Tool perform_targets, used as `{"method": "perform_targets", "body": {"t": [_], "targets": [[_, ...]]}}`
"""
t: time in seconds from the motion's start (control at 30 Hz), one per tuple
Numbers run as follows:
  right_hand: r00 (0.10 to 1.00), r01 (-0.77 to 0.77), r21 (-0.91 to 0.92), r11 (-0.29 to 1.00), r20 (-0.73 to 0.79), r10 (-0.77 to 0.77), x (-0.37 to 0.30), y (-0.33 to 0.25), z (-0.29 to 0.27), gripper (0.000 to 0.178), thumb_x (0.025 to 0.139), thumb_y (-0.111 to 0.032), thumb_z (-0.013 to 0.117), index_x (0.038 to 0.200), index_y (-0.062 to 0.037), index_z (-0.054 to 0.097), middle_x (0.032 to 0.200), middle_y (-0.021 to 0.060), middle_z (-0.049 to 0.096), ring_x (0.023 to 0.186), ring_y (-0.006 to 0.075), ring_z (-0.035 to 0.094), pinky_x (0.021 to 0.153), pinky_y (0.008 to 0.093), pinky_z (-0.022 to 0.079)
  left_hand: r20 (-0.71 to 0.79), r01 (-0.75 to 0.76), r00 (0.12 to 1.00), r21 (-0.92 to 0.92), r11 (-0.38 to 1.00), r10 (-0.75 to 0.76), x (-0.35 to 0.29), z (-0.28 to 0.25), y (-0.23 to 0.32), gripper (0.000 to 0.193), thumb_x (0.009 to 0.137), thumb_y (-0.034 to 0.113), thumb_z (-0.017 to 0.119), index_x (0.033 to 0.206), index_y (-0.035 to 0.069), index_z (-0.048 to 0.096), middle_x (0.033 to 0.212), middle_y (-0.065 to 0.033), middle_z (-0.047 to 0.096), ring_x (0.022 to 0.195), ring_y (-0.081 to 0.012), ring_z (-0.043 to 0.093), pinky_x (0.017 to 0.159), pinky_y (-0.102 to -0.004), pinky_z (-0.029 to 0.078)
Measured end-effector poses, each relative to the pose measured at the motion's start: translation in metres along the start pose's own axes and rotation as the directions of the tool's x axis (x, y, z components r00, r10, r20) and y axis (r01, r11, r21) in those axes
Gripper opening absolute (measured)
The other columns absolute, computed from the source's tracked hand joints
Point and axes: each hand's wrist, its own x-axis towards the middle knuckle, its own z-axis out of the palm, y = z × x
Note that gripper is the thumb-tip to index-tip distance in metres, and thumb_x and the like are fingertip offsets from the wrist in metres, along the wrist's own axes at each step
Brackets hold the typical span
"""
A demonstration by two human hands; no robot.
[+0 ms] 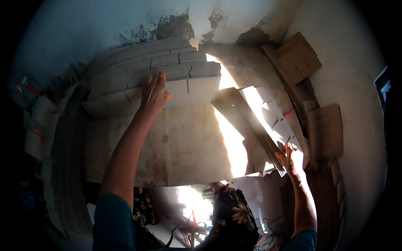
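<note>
My left hand (153, 93) lies flat, fingers spread, on the top sheet of a fanned stack of pale flattened cardboard sheets (167, 69). This stack rests on a large light board (192, 142) in front of me. My right hand (290, 159) grips the lower edge of another leaning pile of flat cardboard sheets (268, 113) on the right, lit by strong sunlight.
Brown cardboard pieces (298, 56) lean against the stained wall (343, 83) at the upper right, with more (326, 129) below them. Bundled sheets (42, 125) stand at the left in shadow. Flowered fabric (234, 209) is at the bottom centre.
</note>
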Motion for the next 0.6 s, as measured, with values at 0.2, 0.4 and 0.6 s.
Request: {"method": "perform_targets", "body": {"t": [0.2, 0.4, 0.6], "targets": [[0.981, 0.005, 0.105, 0.995, -0.191, 0.015, 0.002, -0.007, -0.011, 0.031, 0.081, -0.006, 0.072, 0.109, -0.0031, 0.059, 0.083, 0.0170, 0.065, 0.070, 0.0328, 0.064, 0.062, 0.0350, 0.052, 0.032, -0.042, 0.999, 0.047, 0.998, 0.041, 0.017, 0.022, -0.025, 0.043, 0.065, 0.004, 0.078, 0.102, 0.000, 0.056, 0.094, -0.0152, 0.059, 0.092, -0.0318, 0.056, 0.081, -0.0412, 0.047], [0.897, 0.251, 0.177, 0.952, -0.412, -0.160, 0.023, -0.067, -0.049, 0.077, 0.088, 0.003, 0.062, 0.151, -0.0076, 0.019, 0.149, 0.0210, 0.034, 0.130, 0.0376, 0.045, 0.100, 0.0405, 0.048, -0.183, -0.192, 0.971, -0.205, 0.960, 0.156, 0.013, 0.025, -0.036, 0.022, 0.069, -0.002, 0.072, 0.087, 0.004, 0.060, 0.084, -0.0141, 0.061, 0.084, -0.0305, 0.058, 0.068, -0.0404, 0.048], [0.908, 0.327, 0.592, 0.736, -0.413, -0.071, 0.048, -0.155, -0.053, 0.086, 0.084, -0.003, 0.070, 0.152, -0.0126, 0.018, 0.152, 0.0205, 0.029, 0.122, 0.0326, 0.054, 0.095, 0.0399, 0.052, -0.119, -0.305, 0.952, -0.269, 0.913, 0.283, -0.018, -0.022, 0.027, 0.023, 0.067, -0.011, 0.069, 0.084, 0.000, 0.058, 0.077, -0.0104, 0.062, 0.073, -0.0290, 0.058, 0.064, -0.0376, 0.048]]}}
